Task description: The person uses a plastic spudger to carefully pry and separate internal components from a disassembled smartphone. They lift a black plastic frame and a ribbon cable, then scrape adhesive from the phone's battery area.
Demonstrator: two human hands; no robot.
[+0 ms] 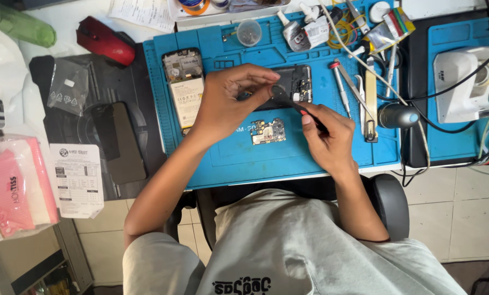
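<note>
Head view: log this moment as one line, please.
left hand: steadies opened phone | right hand: holds dark tweezers, tip at phone | circuit board: loose on blue mat

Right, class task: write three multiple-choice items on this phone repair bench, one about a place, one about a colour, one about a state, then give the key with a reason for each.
1. Where does the loose circuit board lie?
A. on the blue work mat
B. on the floor tiles
C. on the person's lap

2. What colour is the computer mouse at the top left?
A. white
B. red
C. yellow

3. What state is the phone left of the hands in?
A. sealed shut
B. still boxed
C. opened, with its inner parts showing

Key: 1 A, the board rests on the mat just below the left hand. 2 B, its shell is plainly red. 3 C, the cover is off and the insides are bare. The right hand holds a slim dark tool.
</note>
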